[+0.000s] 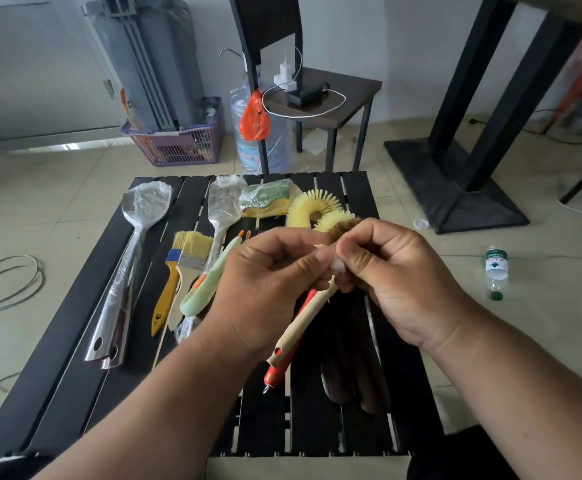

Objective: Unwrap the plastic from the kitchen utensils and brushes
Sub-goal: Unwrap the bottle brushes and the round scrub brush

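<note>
Above the black slatted table (74, 358) I hold a wooden-handled brush (303, 322), its brown bristle head hidden behind my fingers. My left hand (268, 271) grips the upper handle. My right hand (397, 275) pinches a small wad of clear plastic (338, 266) at the brush's neck. On the table lie a plastic-wrapped steel spoon (144, 209), a wrapped slotted turner (223, 206), a wrapped green and yellow sponge (265, 199), two paint brushes (189, 258), a green peeler (206, 282), a yellow ring brush (313, 206), a red-handled tool (279, 368) and dark wooden utensils (351, 375).
Beyond the table stand a black chair (334, 95) with a charger and cable, a purple basket (185, 140), a water jug with an orange bag (254, 119) and a black table base (455, 181). A small bottle (496, 271) lies on the tiled floor at the right.
</note>
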